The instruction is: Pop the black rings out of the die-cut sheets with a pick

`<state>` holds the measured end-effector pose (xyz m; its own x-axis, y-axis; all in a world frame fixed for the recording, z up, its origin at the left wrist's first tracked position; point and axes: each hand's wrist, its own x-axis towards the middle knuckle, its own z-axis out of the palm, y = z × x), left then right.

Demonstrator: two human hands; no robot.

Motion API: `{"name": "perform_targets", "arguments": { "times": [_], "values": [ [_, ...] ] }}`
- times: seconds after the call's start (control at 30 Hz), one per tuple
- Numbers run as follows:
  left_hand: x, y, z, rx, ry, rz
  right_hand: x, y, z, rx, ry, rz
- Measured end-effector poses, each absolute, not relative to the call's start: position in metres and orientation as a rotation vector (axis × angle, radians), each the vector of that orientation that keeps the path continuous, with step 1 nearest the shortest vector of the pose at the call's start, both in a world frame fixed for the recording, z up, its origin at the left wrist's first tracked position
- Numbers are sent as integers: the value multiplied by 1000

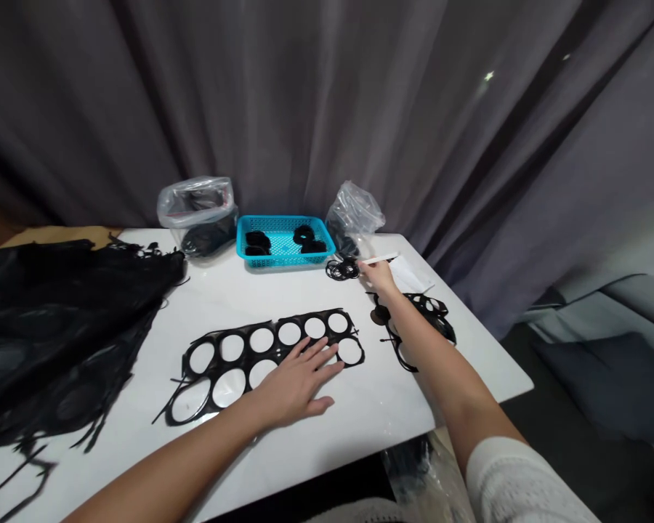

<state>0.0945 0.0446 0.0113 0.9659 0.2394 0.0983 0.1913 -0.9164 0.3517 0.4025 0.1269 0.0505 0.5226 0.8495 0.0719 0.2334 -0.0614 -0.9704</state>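
My left hand (299, 381) lies flat with its fingers spread on a black sheet with rows of large round holes (275, 349). The white table shows through the holes. Farther off, my right hand (378, 277) is closed at the right edge of a small heap of thin black rings (342, 269). A slim white stick-like thing (381, 258) lies right by its fingers. I cannot make out whether the fingers hold it, a ring or something else. Under my right forearm, partly hidden, lies a second black holed piece (433, 312).
A blue basket (286, 261) with black ring bundles stands at the back between two clear plastic bags, one left (196, 211) and one right (354, 211). A large stack of black sheets (59, 341) covers the table's left. White paper (411, 274) lies near the right edge.
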Motion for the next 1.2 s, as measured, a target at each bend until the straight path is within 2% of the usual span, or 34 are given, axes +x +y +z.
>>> {"name": "perform_targets", "arguments": {
  "times": [0.13,0.33,0.77,1.0,1.2],
  "values": [
    [95,40,11,2758,383,251,385,104,37,-1579,-1019,650],
    [97,37,6,2764,521,275,342,32,17,-1475,-1342,1025],
    [98,39,10,2782,511,219,340,21,18,-1554,-1516,915],
    [98,40,11,2781,500,214,334,16,23,-1502,-1695,757],
    [100,39,15,2788,521,136,349,26,22,-1577,-2002,330]
  ]
}}
